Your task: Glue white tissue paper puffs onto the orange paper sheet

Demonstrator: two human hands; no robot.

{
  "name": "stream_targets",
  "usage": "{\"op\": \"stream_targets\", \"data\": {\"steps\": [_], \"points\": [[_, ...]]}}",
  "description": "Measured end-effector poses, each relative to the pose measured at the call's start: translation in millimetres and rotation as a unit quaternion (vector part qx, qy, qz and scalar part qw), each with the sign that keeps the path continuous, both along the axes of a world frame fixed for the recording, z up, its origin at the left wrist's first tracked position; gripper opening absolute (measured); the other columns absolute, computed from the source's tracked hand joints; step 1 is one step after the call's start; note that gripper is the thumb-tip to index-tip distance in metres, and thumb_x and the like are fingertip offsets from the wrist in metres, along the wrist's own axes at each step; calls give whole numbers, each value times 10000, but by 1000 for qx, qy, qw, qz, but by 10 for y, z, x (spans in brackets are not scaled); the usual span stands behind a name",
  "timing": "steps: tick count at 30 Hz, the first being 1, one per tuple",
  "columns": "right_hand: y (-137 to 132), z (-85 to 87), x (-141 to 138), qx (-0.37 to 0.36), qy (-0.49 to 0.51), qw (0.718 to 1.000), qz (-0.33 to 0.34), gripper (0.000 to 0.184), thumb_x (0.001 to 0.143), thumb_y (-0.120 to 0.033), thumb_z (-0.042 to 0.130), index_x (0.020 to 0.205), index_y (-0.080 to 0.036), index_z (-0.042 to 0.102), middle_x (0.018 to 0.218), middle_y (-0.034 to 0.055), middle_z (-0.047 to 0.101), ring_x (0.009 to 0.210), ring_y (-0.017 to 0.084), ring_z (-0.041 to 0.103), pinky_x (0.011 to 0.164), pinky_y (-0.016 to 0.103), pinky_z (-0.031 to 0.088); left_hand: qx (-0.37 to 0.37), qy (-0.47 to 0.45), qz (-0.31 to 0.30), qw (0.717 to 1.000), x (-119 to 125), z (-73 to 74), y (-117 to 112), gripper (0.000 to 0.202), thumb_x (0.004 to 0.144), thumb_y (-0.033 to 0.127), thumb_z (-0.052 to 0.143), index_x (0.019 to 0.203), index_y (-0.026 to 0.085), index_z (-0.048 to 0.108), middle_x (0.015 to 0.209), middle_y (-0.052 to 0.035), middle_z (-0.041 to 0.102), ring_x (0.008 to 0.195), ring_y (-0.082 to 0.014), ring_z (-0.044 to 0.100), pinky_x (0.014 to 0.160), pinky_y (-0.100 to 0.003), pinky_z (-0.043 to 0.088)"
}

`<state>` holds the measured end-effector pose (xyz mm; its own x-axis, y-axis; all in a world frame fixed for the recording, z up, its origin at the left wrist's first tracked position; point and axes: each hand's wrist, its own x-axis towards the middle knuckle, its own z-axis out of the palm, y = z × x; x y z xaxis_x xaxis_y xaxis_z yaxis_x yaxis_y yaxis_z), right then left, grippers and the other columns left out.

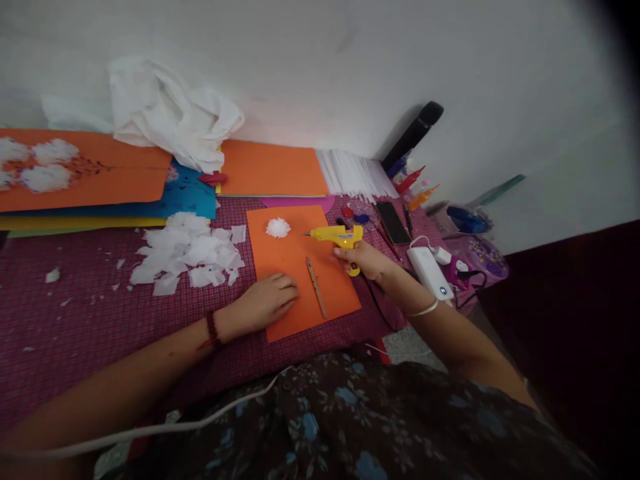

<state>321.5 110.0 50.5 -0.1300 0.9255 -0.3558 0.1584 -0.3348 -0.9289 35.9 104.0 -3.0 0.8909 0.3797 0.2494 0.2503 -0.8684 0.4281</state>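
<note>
On the orange card sheet (283,263), laid on a red checked cloth (100,313), both hands are shown at work. The right hand (369,261) is closed around the handle of a yellow glue gun (336,235), which is held just above the sheet's right edge. The gun's long axis runs nearly level across the view, and its nozzle is pointed to the person's left, towards a small white tissue pom-pom (278,228) lying near the sheet's far edge. Nozzle and pom-pom are near each other but apart, with bare card visible between them.

The left hand (267,301) is laid flat, palm down and fingers spread loosely, on the near left corner of the sheet; nothing is gripped by it.

A thin brown stick (316,287), possibly a wooden skewer, though the view is too small to tell, lies flat on the card between the two hands. Its long axis runs from far to near, tilted slightly to the right at the near end, and so crosses the line of the gun almost at right angles. The left fingertips are nearer to it than the right hand is. It is touched by neither.

A heap of white tissue scraps (187,253) is seen to the left of the sheet, and a white charger block (429,272) to the right of the right hand.
</note>
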Motion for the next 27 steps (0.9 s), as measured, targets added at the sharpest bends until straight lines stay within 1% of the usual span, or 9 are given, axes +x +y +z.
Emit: {"op": "stream_targets", "data": {"steps": [3, 7, 10, 12, 14, 18, 22, 25, 27], "points": [[-60, -31, -122, 47, -20, 997, -60, 470, 619, -506, 837, 858, -192, 582, 639, -64, 554, 468, 60, 434, 451, 221, 367, -19, 4, -3, 1000, -5, 60, 10, 250, 1033, 208, 448, 1036, 159, 693, 1097, -105, 694, 996, -218, 625, 913, -358, 504], [-89, -62, -229, 122, -40, 989, -78, 405, 680, -508, 793, 866, -203, 601, 685, -46, 569, 542, 78, 474, 505, 225, 413, -48, 44, 0, 998, 81, 282, 48, 229, 1021, 222, 480, 1107, 156, 681, 1116, -110, 696, 1049, -236, 635, 954, -384, 517], [-81, -83, -284, 194, -7, 977, -92, 445, 708, -505, 788, 989, -216, 599, 936, 38, 694, 795, 139, 641, 760, 287, 552, -59, 33, 42, 997, 282, 461, 98, 252, 1009, 272, 509, 1179, 148, 649, 1151, -132, 693, 1101, -269, 631, 991, -440, 519], [-72, -94, -317, 220, 11, 971, -89, 462, 750, -508, 762, 1068, -232, 574, 1072, 72, 709, 958, 179, 674, 916, 343, 558, -85, -5, 76, 993, 472, 524, 138, 281, 990, 296, 531, 1201, 133, 622, 1186, -157, 684, 1121, -286, 629, 1002, -472, 519], [-67, -98, -350, 220, 9, 972, -85, 461, 778, -539, 726, 1084, -242, 551, 1084, 80, 704, 974, 202, 678, 931, 377, 567, -137, -55, 103, 984, 681, 526, 175, 289, 955, 290, 554, 1182, 120, 605, 1183, -170, 681, 1077, -280, 645, 957, -462, 539], [-92, -60, -422, 233, -2, 969, -87, 445, 849, -553, 629, 1134, -226, 532, 1146, 106, 671, 1038, 228, 663, 970, 404, 550, -260, -148, 145, 943, 1043, 400, 211, 190, 885, 252, 548, 1022, 141, 618, 959, -98, 703, 852, -214, 658, 782, -361, 556], [-112, 28, -400, 281, -37, 958, -54, 457, 873, -509, 610, 1189, -190, 527, 1183, 125, 652, 1094, 236, 636, 990, 410, 527, -357, -245, 159, 887, 1185, 305, 207, 203, 884, 349, 549, 852, 157, 605, 799, -59, 673, 762, -188, 625, 709, -318, 541], [17, 94, -172, 273, -61, 959, 39, 462, 892, -486, 609, 1228, -172, 560, 1200, 118, 675, 1050, 215, 659, 947, 384, 541, -391, -311, 165, 851, 1155, 326, 217, 304, 902, 464, 584, 869, 163, 609, 799, -48, 668, 736, -165, 602, 686, -294, 535], [215, 129, 99, 264, -116, 957, 38, 345, 938, -413, 553, 1166, -163, 622, 1152, 100, 713, 1025, 195, 676, 954, 359, 532, -409, -329, 185, 831, 1115, 353, 232, 341, 897, 503, 609, 896, 162, 620, 812, -46, 667, 712, -150, 591, 666, -276, 525]]}}
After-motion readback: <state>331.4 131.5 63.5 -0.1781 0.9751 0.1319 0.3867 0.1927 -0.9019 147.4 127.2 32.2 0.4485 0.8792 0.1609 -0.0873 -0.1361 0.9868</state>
